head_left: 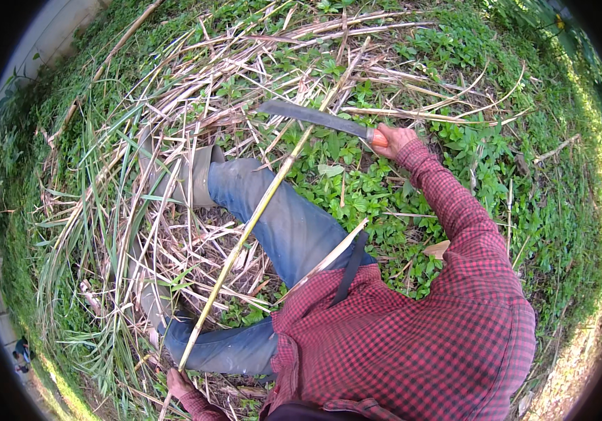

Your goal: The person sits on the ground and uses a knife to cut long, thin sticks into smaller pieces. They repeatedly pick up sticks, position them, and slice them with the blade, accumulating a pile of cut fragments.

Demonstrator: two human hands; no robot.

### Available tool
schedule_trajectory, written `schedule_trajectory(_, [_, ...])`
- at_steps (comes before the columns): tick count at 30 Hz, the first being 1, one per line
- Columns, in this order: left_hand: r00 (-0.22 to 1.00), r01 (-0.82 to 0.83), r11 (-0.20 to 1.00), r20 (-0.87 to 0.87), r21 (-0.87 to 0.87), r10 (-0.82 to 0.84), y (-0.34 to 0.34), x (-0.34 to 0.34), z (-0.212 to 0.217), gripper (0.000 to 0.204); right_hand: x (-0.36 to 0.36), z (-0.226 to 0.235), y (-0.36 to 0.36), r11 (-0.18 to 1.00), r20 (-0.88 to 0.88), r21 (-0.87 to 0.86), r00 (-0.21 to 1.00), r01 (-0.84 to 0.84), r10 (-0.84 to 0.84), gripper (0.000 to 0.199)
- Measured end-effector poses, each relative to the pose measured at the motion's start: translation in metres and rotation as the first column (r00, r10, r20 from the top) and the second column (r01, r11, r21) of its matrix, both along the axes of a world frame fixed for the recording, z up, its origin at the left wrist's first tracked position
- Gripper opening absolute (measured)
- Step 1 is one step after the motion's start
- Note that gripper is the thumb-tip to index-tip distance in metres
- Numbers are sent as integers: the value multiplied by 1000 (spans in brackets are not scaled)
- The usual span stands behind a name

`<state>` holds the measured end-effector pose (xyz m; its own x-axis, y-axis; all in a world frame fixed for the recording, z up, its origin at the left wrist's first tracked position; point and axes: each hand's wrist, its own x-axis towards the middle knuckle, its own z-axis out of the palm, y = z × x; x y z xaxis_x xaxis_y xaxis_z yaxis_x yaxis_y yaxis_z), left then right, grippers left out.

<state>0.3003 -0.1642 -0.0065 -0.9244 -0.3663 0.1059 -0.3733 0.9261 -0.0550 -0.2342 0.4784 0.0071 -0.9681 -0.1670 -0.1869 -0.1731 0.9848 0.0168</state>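
Observation:
My right hand [396, 140] is closed round the orange handle of a machete [315, 118]. Its long dark blade points left and crosses the upper part of a long yellow-green stalk [243, 237]; whether the edge touches it I cannot tell. That stalk slants over my legs from lower left to upper right. At its lower end my left hand [178, 384] grips it, with the fingers partly hidden. A shorter pale split stalk [332, 252] lies by my hip, next to a dark strap [350, 270].
Dry stalks and strips [210, 95] lie heaped beyond and around my boots [199, 175]. Long green leaves [97, 351] spread at the left. Low green plants [343, 168] cover the ground to the right. A pale wall [48, 38] runs along the far left.

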Motion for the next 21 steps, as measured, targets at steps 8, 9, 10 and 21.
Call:
schedule_trajectory(8, [940, -258, 965, 240, 39, 242, 57, -57, 30, 63, -61, -17, 45, 809, -37, -171, 817, 562, -576, 57])
schedule_trajectory(9, [975, -144, 989, 167, -37, 149, 77, -72, 36, 77, -50, -27, 40, 873, -108, -140, 870, 467, -482, 61])
schedule_trajectory(10, [986, -133, 988, 107, 74, 125, 104, -96, 44, 76, -30, -22, 20, 888, -41, -134, 893, 440, -448, 59])
schedule_trajectory(21, [996, 58, 949, -78, 309, -36, 193, -225, 5, 30, 46, -13, -44, 950, -229, -160, 946, -270, 230, 44])
